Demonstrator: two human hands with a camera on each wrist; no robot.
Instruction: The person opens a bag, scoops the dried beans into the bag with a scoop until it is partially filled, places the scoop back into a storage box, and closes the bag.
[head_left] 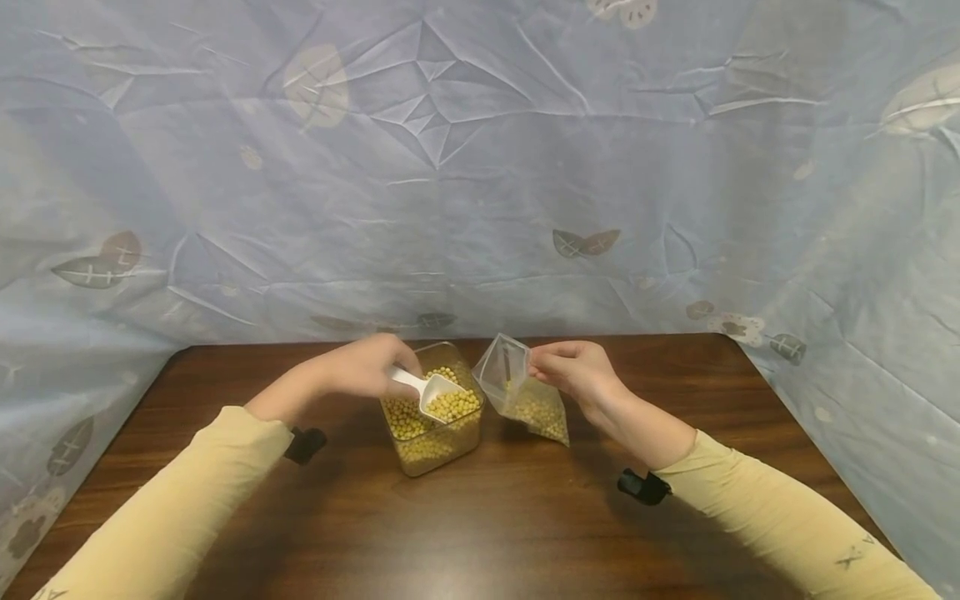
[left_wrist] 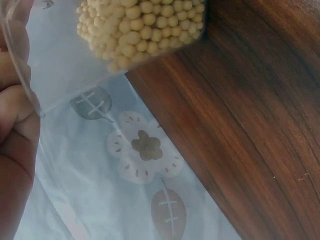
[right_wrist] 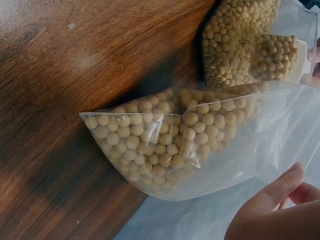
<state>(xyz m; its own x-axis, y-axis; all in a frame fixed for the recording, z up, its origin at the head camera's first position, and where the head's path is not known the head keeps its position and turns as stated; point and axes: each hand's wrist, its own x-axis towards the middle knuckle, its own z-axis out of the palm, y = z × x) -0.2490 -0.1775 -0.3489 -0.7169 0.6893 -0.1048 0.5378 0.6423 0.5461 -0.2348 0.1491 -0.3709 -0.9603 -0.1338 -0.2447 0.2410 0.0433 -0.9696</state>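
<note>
My left hand (head_left: 369,367) grips the handle of a white scoop (head_left: 407,379) over a clear plastic container (head_left: 438,462) of yellow soybeans (head_left: 405,421). Soybeans fill the scoop's bowl, which sits at the container's opening. To the right, my right hand (head_left: 581,372) pinches the rim of a clear plastic bag (head_left: 495,367) between thumb and fingers. The bag's mouth gapes toward the container, and soybeans (right_wrist: 145,132) lie in its lower part. In the left wrist view, the left fingers (left_wrist: 17,110) are partly visible beside the container's clear wall; the scoop is hidden there.
A dark wood-grain table (head_left: 450,533) carries the container and bag. Behind and at both sides hangs a pale blue sheet (head_left: 450,208) with leaf and flower prints. Black straps with small devices (head_left: 643,487) sit at the wrists.
</note>
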